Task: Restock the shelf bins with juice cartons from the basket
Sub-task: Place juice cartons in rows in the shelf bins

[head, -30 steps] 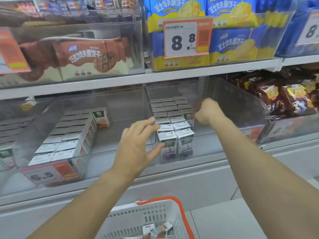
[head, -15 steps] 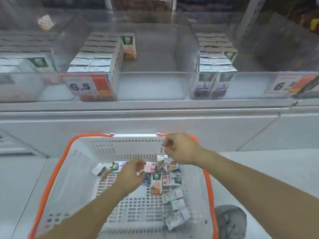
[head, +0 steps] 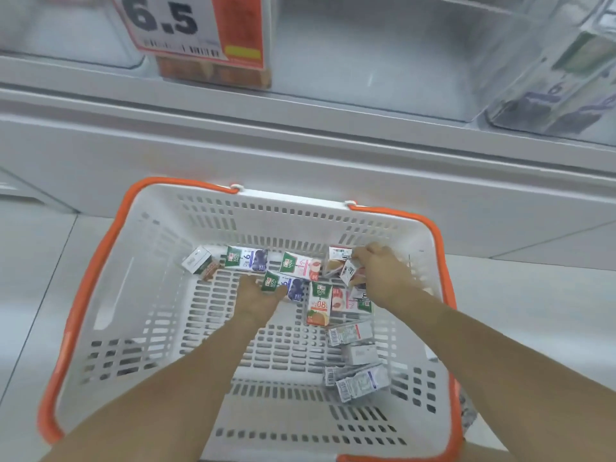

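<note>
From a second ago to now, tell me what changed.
Both hands left the shelf bin and dropped into the basket. The left hand now grips a blueberry carton; the right hand pinches a carton at the back. The view tilted down. The other loose cartons lie as before.

Both forearms bare; no sleeves, rings or watch, apparently.

Basket [head: 160,295] on the floor [head: 33,261], before the shelf [head: 300,128]. Juice cartons [head: 320,303] lie in the basket along its far wall and right side. Shelf bins [head: 550,78] stand on the shelf, behind and above; price tag [head: 186,28] at upper left.
</note>
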Demonstrator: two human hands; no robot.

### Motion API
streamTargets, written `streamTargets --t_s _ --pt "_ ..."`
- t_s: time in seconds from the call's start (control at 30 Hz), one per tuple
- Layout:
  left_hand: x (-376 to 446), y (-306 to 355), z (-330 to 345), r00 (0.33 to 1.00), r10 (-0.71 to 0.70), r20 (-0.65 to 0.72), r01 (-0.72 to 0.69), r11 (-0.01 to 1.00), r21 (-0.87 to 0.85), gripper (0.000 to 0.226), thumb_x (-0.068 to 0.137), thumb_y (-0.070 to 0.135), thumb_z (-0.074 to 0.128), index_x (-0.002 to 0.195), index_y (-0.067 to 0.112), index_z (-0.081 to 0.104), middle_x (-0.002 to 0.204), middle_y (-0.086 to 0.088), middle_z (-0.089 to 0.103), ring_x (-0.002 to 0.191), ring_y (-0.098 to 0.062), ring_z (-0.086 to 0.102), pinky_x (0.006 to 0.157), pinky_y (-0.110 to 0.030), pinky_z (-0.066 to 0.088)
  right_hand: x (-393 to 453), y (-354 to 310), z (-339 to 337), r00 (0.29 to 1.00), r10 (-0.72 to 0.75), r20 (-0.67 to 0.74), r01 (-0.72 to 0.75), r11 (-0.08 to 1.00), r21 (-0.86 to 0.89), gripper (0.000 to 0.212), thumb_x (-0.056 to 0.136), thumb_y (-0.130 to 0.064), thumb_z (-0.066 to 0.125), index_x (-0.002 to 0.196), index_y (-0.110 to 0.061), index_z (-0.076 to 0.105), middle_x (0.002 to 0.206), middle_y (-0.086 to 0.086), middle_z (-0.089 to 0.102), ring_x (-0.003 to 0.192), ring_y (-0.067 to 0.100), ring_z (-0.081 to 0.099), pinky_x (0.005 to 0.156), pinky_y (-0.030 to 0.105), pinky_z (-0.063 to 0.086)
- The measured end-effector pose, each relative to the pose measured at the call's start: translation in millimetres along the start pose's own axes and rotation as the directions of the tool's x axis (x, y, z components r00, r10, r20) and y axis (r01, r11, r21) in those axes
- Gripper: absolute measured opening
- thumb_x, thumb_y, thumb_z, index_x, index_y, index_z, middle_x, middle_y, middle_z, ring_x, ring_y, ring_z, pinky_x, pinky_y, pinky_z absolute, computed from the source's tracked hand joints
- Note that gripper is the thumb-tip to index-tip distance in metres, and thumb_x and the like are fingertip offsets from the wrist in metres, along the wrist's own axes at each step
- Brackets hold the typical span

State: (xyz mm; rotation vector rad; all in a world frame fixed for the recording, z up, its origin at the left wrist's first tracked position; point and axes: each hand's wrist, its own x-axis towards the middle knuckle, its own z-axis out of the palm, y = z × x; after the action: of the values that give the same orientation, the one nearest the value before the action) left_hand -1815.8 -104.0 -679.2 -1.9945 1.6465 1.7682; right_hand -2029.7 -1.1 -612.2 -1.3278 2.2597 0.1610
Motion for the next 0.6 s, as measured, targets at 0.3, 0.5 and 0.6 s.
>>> streamTargets --t_s 0.3,0.5,0.6 --pt "19 -11 13 0.99 -0.137 0.016 0.138 0.99 -0.004 0.026 0.084 0.021 0.078 0.095 0.008 0.059 0.087 -0.002 0.06 0.094 -0.023 0.056 0.084 -0.03 0.047 12 5 0 0.981 -0.195 0.005 0.188 0.935 -0.3 0.046 0.084 -0.032 0.075 0.122 -0.023 0.052 0.125 -0.001 0.054 0.12 0.023 0.045 0.099 0.036 0.04" --pt "6 -10 -1 0.983 -0.183 0.023 0.185 0.974 -0.127 0.072 0.072 0.022 0.089 0.133 0.002 0.057 0.132 -0.014 0.06 0.122 -0.032 0.056 0.105 -0.038 0.045 -9 -5 -45 0.988 -0.156 -0.02 0.156 0.986 0.058 0.034 0.075 -0.045 0.081 0.095 -0.027 0.059 0.104 -0.007 0.064 0.099 0.018 0.057 0.085 0.036 0.05" --pt "-4 -1 -15 0.988 -0.154 0.017 0.155 0.984 -0.087 0.068 0.065 0.014 0.092 0.124 0.002 0.061 0.125 -0.015 0.063 0.112 -0.034 0.063 0.101 -0.045 0.051 -28 -14 -79 0.977 -0.212 -0.026 0.214 0.97 0.115 0.034 0.074 -0.049 0.081 0.092 -0.032 0.059 0.096 -0.014 0.061 0.089 0.011 0.057 0.073 0.028 0.046"
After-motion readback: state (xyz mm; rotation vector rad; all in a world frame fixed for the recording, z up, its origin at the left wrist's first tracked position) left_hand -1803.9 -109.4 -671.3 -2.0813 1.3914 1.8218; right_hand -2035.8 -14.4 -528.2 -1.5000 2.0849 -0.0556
